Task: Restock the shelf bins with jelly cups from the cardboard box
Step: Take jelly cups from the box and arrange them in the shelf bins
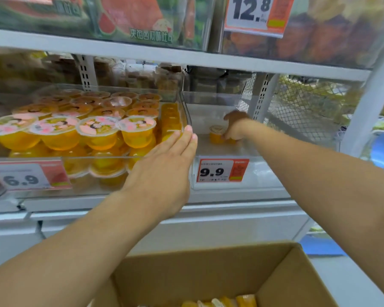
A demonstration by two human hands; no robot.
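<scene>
1. Evidently the jelly cup [216, 135], standing on the floor of the near-empty right bin [211, 100], looks light, rigid-walled and slick with a peelable film lid; best gripped round the sides.
2. Right hand [235, 127] curls onto cups there; its fingertips are hidden.
3. Left hand [164, 165] lies flat, fingers together, against the full bin [184, 114].
4. Cardboard box [208, 273] is cut off, its contents barely visible.

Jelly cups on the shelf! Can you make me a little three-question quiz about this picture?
1. True or false: the left hand holds a jelly cup.
2. Which price tag hangs under the nearly empty bin? A) 6.9 B) 9.9 C) 12.8
3. Fill in: the right hand reaches into the bin beside a small orange ____.

Key: 1 false, its straight fingers rest on the full bin; 2 B; 3 jelly cup.
</scene>
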